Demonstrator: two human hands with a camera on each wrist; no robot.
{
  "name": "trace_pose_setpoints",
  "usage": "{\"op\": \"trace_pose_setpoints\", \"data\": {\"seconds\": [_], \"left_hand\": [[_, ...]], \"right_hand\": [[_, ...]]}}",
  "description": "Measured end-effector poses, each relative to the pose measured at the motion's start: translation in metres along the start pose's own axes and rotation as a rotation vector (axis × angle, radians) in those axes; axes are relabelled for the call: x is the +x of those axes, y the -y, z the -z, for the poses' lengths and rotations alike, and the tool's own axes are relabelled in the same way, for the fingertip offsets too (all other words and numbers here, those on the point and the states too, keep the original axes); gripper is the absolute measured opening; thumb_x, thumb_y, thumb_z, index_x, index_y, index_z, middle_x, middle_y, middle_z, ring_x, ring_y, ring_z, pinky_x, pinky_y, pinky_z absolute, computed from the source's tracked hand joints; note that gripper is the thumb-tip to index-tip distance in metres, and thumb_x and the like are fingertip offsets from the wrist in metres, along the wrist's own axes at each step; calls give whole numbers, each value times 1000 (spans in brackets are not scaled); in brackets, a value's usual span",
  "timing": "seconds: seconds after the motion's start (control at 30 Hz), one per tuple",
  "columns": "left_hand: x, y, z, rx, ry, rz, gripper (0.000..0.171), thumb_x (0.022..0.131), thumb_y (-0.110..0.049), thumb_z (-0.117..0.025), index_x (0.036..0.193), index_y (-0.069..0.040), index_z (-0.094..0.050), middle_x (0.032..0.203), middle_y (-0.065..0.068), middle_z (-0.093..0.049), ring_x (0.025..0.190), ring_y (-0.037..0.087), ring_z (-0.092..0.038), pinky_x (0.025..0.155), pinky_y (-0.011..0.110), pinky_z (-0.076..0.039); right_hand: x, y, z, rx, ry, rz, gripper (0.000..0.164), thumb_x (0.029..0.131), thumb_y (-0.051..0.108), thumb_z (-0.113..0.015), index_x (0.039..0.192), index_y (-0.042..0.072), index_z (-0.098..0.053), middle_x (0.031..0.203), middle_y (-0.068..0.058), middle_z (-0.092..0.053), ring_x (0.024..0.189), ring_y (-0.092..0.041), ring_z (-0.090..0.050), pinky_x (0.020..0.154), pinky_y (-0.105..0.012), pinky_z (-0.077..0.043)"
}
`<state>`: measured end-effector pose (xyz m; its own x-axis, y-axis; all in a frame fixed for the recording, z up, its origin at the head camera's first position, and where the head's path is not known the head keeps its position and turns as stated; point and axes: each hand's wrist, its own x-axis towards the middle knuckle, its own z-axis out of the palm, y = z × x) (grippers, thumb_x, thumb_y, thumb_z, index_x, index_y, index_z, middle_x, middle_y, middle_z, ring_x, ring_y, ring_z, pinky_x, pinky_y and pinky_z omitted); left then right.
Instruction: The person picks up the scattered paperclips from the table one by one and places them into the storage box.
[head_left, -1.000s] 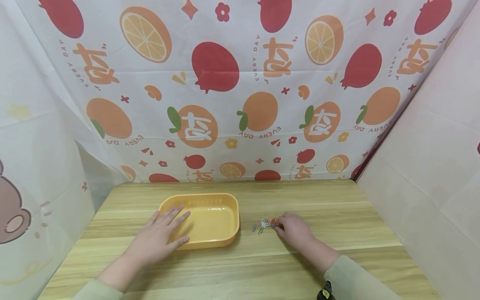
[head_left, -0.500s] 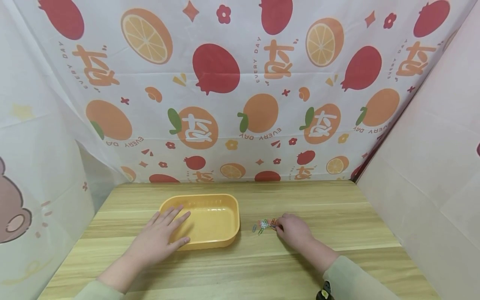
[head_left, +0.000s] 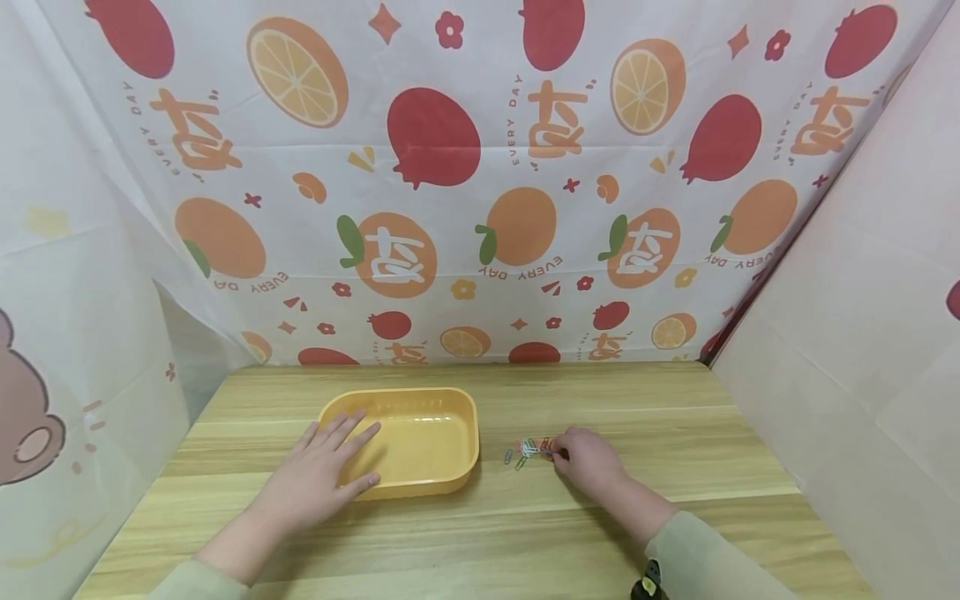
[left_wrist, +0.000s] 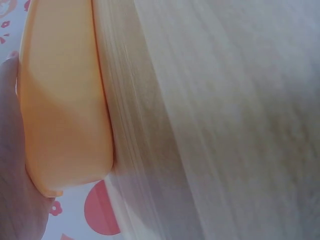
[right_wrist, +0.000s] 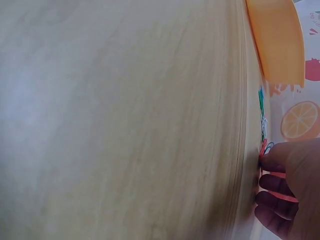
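A shallow yellow plastic tray (head_left: pixel 471 450) stands on the wooden table, its inside bare. My left hand (head_left: pixel 318 471) lies spread over the tray's left end, fingers reaching across the rim and thumb at the front edge. To the tray's right lies a small pile of coloured paper clips (head_left: pixel 529 447), white, green and red among them. A blue clip (head_left: pixel 507 457) and a green clip (head_left: pixel 521 462) lie at its near side. My right hand (head_left: pixel 596 462) pinches at the pile's right side; a bluish paper clip (right_wrist: pixel 270 146) shows at its thumb and fingertips in the right wrist view.
The wooden table (head_left: pixel 480 550) ends at the back against a fruit-print cloth (head_left: pixel 465 167). Pale cloth sides rise at left and right. A dark device (head_left: pixel 648 586) sits by the right sleeve.
Both hands and the tray stay in place. The bluish clip at my right fingertips shifts only slightly.
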<state>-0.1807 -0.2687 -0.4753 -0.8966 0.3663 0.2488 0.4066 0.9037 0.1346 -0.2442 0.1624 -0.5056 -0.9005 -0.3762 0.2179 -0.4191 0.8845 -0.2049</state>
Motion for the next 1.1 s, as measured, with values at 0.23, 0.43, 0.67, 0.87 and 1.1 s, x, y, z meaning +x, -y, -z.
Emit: {"op": "trace_pose_setpoints", "data": {"seconds": [0.23, 0.43, 0.67, 0.87, 1.1], "left_hand": [[0, -1, 1, 4, 5, -1, 76, 93, -69, -47, 153, -23, -40, 161, 10, -30, 147, 37, -24, 116, 62, -18], [-1, -1, 1, 2, -11, -9, 74, 93, -65, -52, 153, -22, -40, 160, 11, -30, 146, 38, -25, 116, 62, -17], [-1, -1, -1, -6, -30, -14, 74, 93, -63, -54, 153, -21, -41, 159, 12, -32, 146, 39, -27, 119, 58, -11], [-1, 0, -1, -7, -3, -1, 75, 93, -65, -52, 154, -23, -39, 160, 11, -30, 147, 37, -24, 118, 61, -15], [-1, 0, -2, 7, -9, -6, 75, 93, -66, -52, 153, -23, -40, 160, 10, -32, 146, 37, -26, 114, 64, -20]], "right_hand": [[-1, -5, -3, 28, -4, -12, 5, 86, 23, -76, 86, 19, -77, 75, 13, -55, 68, -6, -51, 61, -27, -48], [-2, -6, -2, 98, -1, -43, 5, 87, 22, -75, 87, 17, -77, 79, 12, -59, 72, -6, -55, 66, -28, -51], [-3, -8, 0, 226, 15, -115, 7, 84, 12, -72, 83, 18, -69, 81, 12, -60, 74, -5, -55, 66, -26, -51], [-5, -9, 1, 293, 26, -132, 10, 85, 11, -68, 81, 20, -64, 79, 12, -58, 71, -6, -53, 64, -25, -49], [-5, -10, -1, 327, 14, -140, 7, 94, 20, -66, 87, 22, -66, 80, 12, -58, 73, -5, -53, 65, -26, -49]]}}
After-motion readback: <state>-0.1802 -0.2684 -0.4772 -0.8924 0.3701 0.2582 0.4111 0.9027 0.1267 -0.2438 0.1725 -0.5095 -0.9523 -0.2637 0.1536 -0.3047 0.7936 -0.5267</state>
